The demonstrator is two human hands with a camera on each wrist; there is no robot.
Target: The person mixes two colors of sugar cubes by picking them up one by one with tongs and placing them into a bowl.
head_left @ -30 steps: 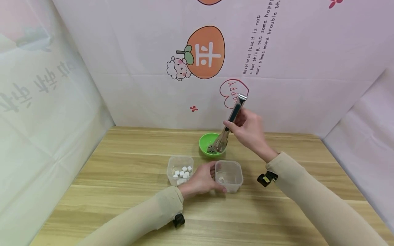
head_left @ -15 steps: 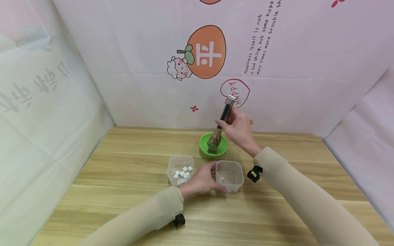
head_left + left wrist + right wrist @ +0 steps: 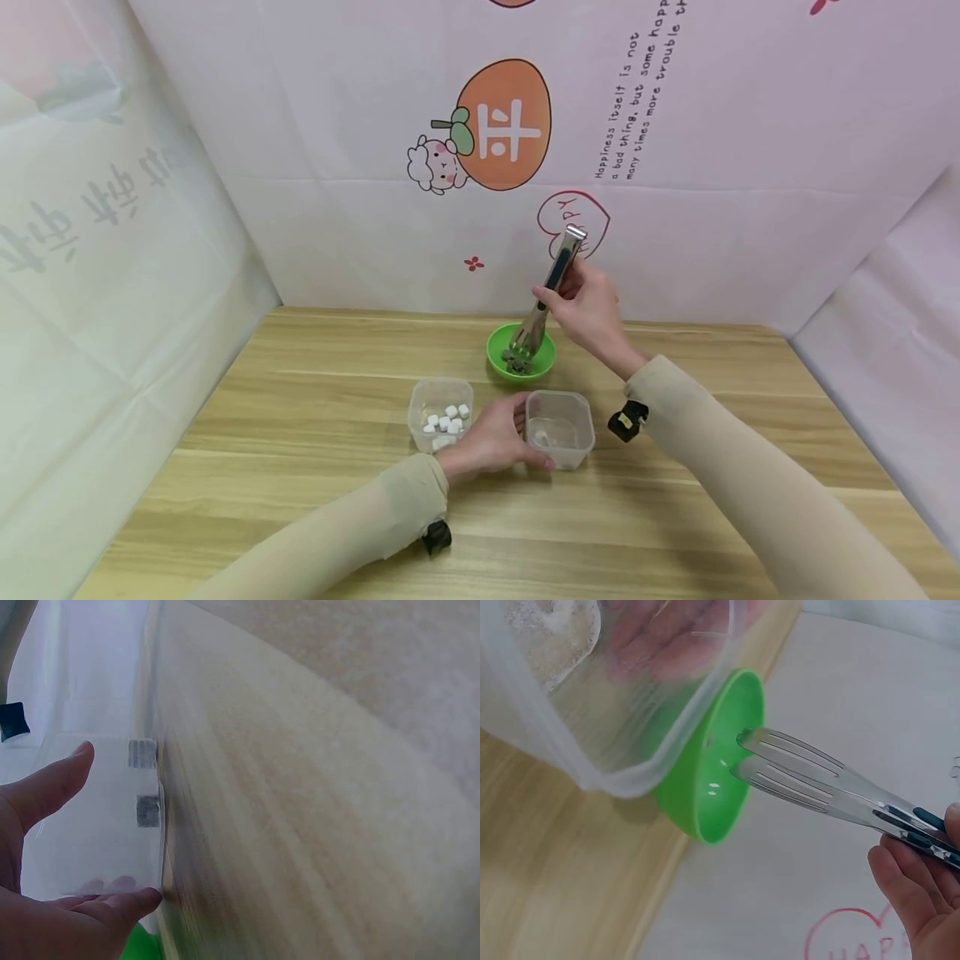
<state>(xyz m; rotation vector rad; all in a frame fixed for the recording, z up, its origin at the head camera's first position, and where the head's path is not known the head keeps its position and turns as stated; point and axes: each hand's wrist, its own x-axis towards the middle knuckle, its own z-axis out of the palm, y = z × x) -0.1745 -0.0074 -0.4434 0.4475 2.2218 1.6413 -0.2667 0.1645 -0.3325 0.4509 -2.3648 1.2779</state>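
Observation:
My right hand (image 3: 592,317) grips metal tongs (image 3: 555,279) with dark handle inlays. Their slotted tips reach down into a green bowl (image 3: 492,360), over small grey-brown pieces (image 3: 516,362). In the right wrist view the two arms of the tongs (image 3: 810,776) stand slightly apart at the bowl's mouth, with fingers curled round the handles. My left hand (image 3: 497,437) holds a clear square plastic container (image 3: 573,454) from its left side, thumb at the front and fingers behind. The left wrist view shows the thumb and fingers along that container's wall (image 3: 97,825).
Left of my left hand stands another clear container (image 3: 417,400) with several white cubes (image 3: 445,425) inside. All stand on a wood-grain table (image 3: 322,400). Printed white sheets (image 3: 337,208) rise at the back and both sides, close behind the green bowl.
My right hand has swung the tongs leftward over the bowl, then lifted and tilted them slightly back to the right. The grey-brown pieces have shifted a little. The left hand holds its place.

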